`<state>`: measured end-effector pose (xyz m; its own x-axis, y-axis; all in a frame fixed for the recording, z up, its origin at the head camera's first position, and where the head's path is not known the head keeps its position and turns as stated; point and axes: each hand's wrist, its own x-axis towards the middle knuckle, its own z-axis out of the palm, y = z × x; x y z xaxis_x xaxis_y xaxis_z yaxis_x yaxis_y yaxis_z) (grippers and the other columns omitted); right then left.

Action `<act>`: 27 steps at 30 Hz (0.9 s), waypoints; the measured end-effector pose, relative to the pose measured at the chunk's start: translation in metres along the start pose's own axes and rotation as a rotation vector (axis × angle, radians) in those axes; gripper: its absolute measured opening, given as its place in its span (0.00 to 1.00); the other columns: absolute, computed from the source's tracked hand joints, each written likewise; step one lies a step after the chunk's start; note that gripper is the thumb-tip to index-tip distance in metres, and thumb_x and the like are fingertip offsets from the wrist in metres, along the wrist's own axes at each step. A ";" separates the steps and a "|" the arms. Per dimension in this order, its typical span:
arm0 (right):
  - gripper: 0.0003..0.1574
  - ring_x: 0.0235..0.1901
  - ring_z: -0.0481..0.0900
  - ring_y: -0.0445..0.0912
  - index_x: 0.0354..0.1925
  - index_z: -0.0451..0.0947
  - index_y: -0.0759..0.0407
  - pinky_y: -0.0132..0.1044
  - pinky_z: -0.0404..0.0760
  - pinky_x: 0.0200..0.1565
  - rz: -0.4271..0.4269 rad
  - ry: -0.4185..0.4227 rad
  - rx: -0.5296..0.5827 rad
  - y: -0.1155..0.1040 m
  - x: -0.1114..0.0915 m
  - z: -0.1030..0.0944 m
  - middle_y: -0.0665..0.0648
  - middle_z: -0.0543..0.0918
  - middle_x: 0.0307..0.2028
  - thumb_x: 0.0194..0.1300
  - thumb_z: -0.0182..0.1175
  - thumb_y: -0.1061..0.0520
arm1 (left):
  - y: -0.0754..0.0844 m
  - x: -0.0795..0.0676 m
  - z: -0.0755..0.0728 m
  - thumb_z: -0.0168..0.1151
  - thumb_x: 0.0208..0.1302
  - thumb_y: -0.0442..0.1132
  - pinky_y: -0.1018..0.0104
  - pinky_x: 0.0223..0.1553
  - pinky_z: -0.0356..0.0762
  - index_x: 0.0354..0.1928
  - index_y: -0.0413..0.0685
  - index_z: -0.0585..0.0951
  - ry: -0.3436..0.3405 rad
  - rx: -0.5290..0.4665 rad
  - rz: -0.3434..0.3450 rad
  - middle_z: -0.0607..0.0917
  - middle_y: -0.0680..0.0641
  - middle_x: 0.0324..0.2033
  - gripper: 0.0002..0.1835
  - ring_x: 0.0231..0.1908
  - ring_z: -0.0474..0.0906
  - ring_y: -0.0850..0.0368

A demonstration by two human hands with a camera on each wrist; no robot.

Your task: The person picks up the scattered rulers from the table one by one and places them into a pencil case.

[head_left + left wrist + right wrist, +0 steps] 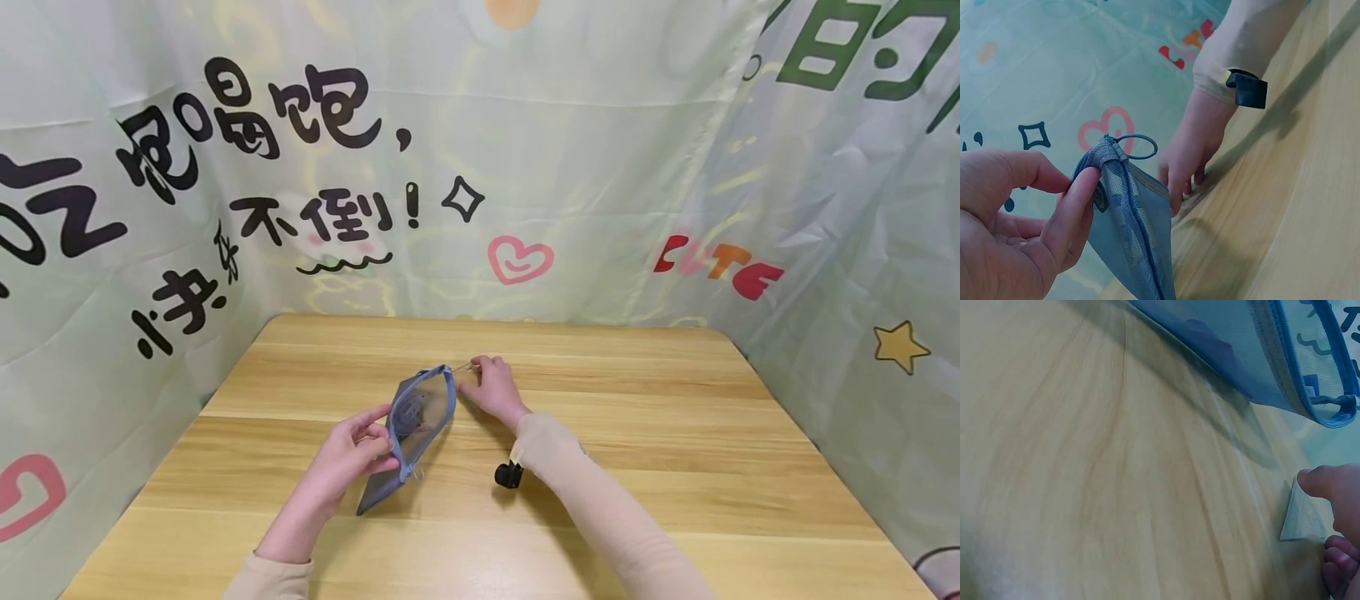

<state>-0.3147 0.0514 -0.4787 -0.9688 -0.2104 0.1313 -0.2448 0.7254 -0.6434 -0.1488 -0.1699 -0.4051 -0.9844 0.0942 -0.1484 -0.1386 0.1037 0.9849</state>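
A blue mesh zipper pouch [452,398] is tilted on edge above the table, its mouth gaping toward the right. My left hand [347,454] pinches the rim by the zipper between thumb and fingers, as the left wrist view shows near a small loop [1138,147] at the pouch's corner. Something bluish shows inside the mesh, too unclear to name. Beyond the pouch's far end, my right hand [497,390] pinches a flat translucent piece with a pointed triangular corner [1300,519]. Part of that piece is hidden behind the fingers.
The wooden table [660,467] reaches back to a printed cloth [600,183] hung along the rear and both sides. A small black camera [508,475] is strapped under the right wrist, just over the tabletop.
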 end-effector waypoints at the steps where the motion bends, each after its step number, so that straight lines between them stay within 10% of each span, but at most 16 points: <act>1: 0.39 0.54 0.70 0.57 0.63 0.71 0.65 0.49 0.77 0.58 0.004 0.002 -0.004 0.001 0.000 0.001 0.65 0.74 0.52 0.61 0.66 0.45 | 0.000 0.000 0.000 0.54 0.61 0.26 0.71 0.39 0.87 0.72 0.32 0.61 0.001 0.000 0.000 0.74 0.48 0.38 0.35 0.32 0.75 0.63; 27: 0.40 0.50 0.72 0.54 0.64 0.72 0.67 0.50 0.77 0.60 -0.005 -0.083 0.050 0.015 -0.013 -0.016 0.65 0.72 0.53 0.58 0.70 0.52 | 0.000 -0.001 0.002 0.53 0.64 0.29 0.71 0.40 0.87 0.72 0.33 0.60 0.000 0.010 -0.006 0.73 0.48 0.36 0.33 0.33 0.75 0.63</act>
<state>-0.3069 0.0759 -0.4779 -0.9603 -0.2693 0.0733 -0.2457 0.6908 -0.6801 -0.1480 -0.1678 -0.4048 -0.9835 0.0936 -0.1546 -0.1436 0.1146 0.9830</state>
